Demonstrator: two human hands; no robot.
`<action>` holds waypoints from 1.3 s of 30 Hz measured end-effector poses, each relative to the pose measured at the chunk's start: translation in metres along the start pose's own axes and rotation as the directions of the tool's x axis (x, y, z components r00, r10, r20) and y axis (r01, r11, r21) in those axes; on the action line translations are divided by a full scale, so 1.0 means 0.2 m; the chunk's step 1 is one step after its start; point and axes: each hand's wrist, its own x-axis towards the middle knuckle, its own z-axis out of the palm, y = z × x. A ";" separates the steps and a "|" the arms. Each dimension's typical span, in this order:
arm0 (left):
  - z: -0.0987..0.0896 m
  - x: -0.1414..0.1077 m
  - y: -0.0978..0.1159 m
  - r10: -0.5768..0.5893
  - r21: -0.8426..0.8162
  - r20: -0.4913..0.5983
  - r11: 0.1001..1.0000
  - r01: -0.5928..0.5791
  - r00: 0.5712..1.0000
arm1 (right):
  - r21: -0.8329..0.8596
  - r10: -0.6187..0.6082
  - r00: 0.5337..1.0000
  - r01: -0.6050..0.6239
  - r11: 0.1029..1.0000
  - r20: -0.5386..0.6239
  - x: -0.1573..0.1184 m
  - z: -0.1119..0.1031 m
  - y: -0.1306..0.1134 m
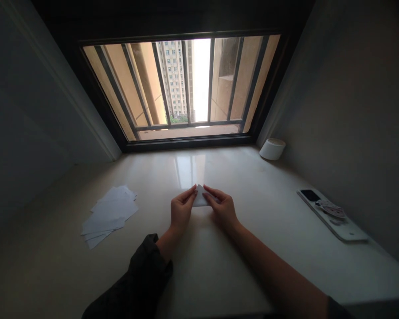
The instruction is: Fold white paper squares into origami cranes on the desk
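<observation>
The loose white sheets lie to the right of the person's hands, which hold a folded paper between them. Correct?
No: the head view shows the loose white sheets left of the hands, not right. The left hand and right hand do hold the folded paper.

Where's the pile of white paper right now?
In the head view, the loose white paper sheets lie on the pale countertop, to the left of the person's left hand.

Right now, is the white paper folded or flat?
Folded: the white paper makes a small triangle between the left hand and right hand.
</observation>
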 end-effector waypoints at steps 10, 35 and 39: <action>-0.14 0.07 0.05 0.104 0.016 -0.031 0.994 -0.104 0.994 | -0.083 -0.141 0.990 0.142 0.986 0.023 0.03 0.16 -0.07; -0.25 0.15 0.00 -0.012 0.010 0.006 1.000 0.012 1.000 | -0.059 -0.017 0.997 0.021 0.998 0.074 0.10 0.24 0.08; -0.25 0.15 0.00 -0.039 -0.012 0.001 0.999 0.039 0.999 | -0.077 -0.030 0.997 0.035 0.996 0.075 0.10 0.24 0.07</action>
